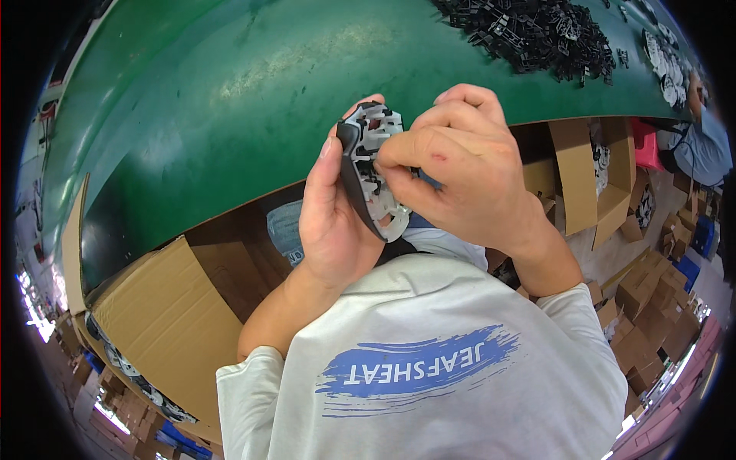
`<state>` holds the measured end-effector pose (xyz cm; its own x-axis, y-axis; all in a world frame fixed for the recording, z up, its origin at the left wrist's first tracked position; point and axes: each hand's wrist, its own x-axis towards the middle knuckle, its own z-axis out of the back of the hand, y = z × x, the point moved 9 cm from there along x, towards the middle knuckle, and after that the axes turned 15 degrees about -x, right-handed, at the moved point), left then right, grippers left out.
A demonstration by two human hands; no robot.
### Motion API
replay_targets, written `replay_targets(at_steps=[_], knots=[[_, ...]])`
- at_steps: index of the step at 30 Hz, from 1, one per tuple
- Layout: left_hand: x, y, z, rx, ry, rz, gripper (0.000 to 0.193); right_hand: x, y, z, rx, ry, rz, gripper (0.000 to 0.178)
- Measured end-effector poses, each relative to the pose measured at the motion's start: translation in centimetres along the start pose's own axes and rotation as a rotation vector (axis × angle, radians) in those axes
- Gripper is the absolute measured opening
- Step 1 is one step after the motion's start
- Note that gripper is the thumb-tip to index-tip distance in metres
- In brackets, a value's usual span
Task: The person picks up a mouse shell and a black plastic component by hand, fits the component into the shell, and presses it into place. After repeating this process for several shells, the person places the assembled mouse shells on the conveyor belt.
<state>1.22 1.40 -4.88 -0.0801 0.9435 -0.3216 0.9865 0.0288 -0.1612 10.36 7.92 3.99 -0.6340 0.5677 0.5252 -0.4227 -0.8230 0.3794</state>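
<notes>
My left hand (331,218) grips a curved plastic part (374,172), black on its outer edge and white with ribbed openings inside, holding it upright above my lap. My right hand (452,165) presses its fingertips onto the white inner face of the same part. Both hands are close together, just in front of the edge of the green table (230,100). My white shirt with a blue brush-stroke print (418,368) fills the lower middle.
A heap of small black plastic pieces (537,31) lies at the table's far right, with white parts (663,65) beside it. Open cardboard boxes (165,322) stand at my left and right (594,184). Another person in blue (701,142) is at the right edge.
</notes>
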Motion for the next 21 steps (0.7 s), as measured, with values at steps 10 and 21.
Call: replay_targets(at_steps=[10, 21], knots=[[0.5, 0.3, 1.2, 0.139, -0.054, 0.05, 0.055, 0.1, -0.1, -0.3, -0.091, 0.08, 0.004, 0.023], [0.3, 1.1, 0.5, -0.118, -0.117, 0.136, 0.056, -0.2, -3.2, 0.1, 0.28, 0.128, -0.226, 0.043]])
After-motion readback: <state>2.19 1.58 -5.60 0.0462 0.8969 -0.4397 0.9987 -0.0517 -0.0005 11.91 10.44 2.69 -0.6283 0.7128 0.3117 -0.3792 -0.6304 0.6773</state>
